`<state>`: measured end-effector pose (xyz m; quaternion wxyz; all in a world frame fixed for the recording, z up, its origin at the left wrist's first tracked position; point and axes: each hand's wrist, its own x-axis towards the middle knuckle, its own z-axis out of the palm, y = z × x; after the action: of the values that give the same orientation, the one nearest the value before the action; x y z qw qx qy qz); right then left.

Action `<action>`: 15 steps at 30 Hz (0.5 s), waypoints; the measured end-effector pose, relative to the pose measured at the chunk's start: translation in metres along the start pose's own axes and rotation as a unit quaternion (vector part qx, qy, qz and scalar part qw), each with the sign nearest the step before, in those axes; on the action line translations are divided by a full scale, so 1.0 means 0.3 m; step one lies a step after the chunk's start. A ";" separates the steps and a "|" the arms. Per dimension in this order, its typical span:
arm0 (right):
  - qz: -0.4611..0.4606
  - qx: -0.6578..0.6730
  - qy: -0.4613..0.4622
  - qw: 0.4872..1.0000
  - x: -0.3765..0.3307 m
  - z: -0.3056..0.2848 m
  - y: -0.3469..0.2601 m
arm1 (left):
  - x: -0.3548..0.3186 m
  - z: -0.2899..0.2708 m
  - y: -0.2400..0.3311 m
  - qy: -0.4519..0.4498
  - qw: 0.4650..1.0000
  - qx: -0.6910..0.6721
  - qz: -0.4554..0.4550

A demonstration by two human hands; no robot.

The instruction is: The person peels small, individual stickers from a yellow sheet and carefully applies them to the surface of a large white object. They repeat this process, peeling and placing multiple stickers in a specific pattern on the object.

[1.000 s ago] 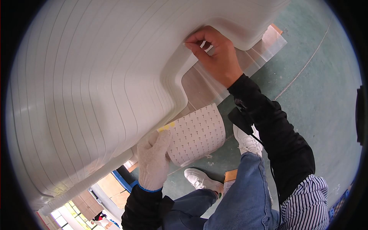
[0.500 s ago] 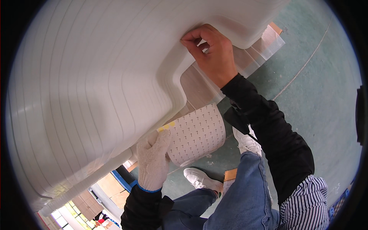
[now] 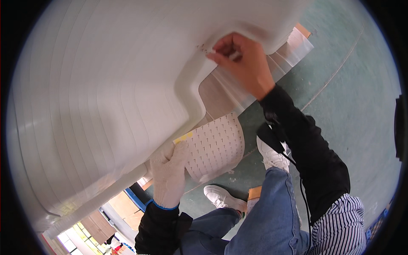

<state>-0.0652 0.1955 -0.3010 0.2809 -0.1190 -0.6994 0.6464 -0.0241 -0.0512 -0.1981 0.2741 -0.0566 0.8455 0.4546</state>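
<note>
My left hand [image 3: 170, 168], in a white knitted glove with a blue cuff edge, is closed on the corner of a sticker sheet [image 3: 214, 146]. The sheet is white and curls at its right side, with rows of small dark angled marks and yellow patches at its upper left corner. Bare and slightly blurred, my right hand [image 3: 240, 61] hovers at the stepped edge of a big stack of white moulded panels [image 3: 106, 76]. Its thumb and forefinger are apart, and nothing shows between them. Small dark specks [image 3: 202, 48] mark the panel just left of those fingertips.
Clear plastic film over brown cardboard [image 3: 221, 95] lies under the stack's edge. The floor [image 3: 335, 110] is green with a pale line. My white shoes [image 3: 219, 196] stand below, near a small cardboard piece [image 3: 255, 192]. Cardboard boxes [image 3: 125, 206] sit at lower left.
My right hand has drawn back right and slightly down from the panel, its pinch loosened. Dark specks now show where its fingertips were. The left hand and sheet have shifted slightly left.
</note>
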 end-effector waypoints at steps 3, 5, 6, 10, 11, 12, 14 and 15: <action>0.043 0.005 -0.172 0.984 -0.100 -0.043 -0.093 | 0.001 0.003 0.041 0.020 0.983 0.177 0.052; -0.028 -0.005 -0.242 0.970 -0.152 -0.037 -0.106 | 0.002 -0.006 0.020 0.032 0.984 0.156 0.081; -0.064 -0.009 -0.276 0.959 -0.175 -0.030 -0.108 | -0.002 -0.012 0.010 0.038 0.984 0.146 0.096; -0.153 -0.074 -0.273 0.947 -0.202 -0.027 -0.122 | -0.006 0.009 0.025 0.033 0.989 0.119 0.081; -0.142 -0.074 -0.275 0.948 -0.206 -0.025 -0.124 | -0.007 0.010 0.026 0.031 0.991 0.112 0.073; -0.130 -0.073 -0.276 0.949 -0.210 -0.025 -0.127 | -0.008 0.012 0.028 0.028 0.992 0.105 0.065; -0.123 -0.065 -0.271 0.952 -0.215 -0.015 -0.134 | -0.012 0.040 0.036 0.063 0.993 0.055 0.078; -0.124 -0.059 -0.267 0.954 -0.219 -0.010 -0.138 | -0.014 0.049 0.042 0.080 0.993 0.029 0.084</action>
<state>-0.0019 0.1577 -0.2767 0.1545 0.1289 -0.7947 0.5727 -0.0188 -0.0328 -0.1930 0.1684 -0.0134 0.8794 0.4452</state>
